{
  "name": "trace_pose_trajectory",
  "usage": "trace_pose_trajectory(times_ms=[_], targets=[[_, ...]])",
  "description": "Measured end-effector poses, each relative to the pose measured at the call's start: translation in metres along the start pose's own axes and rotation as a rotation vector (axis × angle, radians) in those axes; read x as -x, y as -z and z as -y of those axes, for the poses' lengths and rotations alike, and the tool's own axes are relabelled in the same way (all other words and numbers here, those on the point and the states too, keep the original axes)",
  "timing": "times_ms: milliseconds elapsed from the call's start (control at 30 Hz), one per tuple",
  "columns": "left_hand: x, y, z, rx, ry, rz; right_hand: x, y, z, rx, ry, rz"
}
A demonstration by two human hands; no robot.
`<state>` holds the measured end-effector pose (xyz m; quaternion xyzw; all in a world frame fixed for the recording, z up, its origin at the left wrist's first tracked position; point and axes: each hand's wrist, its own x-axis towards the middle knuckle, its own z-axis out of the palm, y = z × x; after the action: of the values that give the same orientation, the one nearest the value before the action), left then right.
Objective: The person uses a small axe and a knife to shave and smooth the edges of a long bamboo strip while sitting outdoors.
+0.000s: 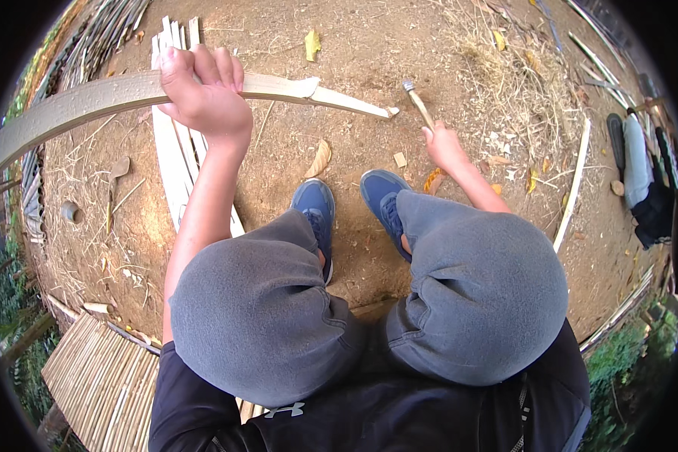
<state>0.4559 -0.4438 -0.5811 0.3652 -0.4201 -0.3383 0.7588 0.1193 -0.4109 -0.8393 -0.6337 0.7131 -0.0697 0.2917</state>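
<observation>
My left hand (207, 94) is closed round a long pale wooden pole (90, 99), raised above the ground. The pole runs from the left rim toward the middle. Its right end is cut to a narrower, tapering tip with a step and a small flared knob. To the right of that tip, my right hand (446, 147) is closed on a short wooden-handled tool (420, 104) with a small silvery metal end. This end points up and away from me, apart from the pole. Whether it is a hammer or another hand tool I cannot tell.
Split pale slats (175, 162) lie on the dirt left of my shoes (314, 207). A trowel-like tool (117, 172) and a small metal ring (70, 212) lie farther left. Dry straw (508, 75), a thin strip (575, 184) and dark bundled things (640, 166) are at right. A slatted bamboo platform (102, 377) stands near left.
</observation>
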Motion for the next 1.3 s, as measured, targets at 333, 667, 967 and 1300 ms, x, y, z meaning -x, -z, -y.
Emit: trace_pose_trajectory(times_ms=[333,667,967,1300], targets=[[-0.001,0.015,-0.007,-0.022,-0.005,-0.027,0.037,0.084,0.075,-0.615,-0.004,0.126],[-0.004,0.038,0.000,-0.069,0.021,-0.142,0.023,-0.021,0.010,-0.109,0.073,0.067],[-0.004,0.048,0.003,-0.031,0.025,-0.153,0.038,-0.006,0.031,-0.224,0.090,0.072],[-0.004,0.044,-0.001,-0.060,-0.014,-0.144,0.056,0.018,0.073,-0.190,0.051,-0.025]])
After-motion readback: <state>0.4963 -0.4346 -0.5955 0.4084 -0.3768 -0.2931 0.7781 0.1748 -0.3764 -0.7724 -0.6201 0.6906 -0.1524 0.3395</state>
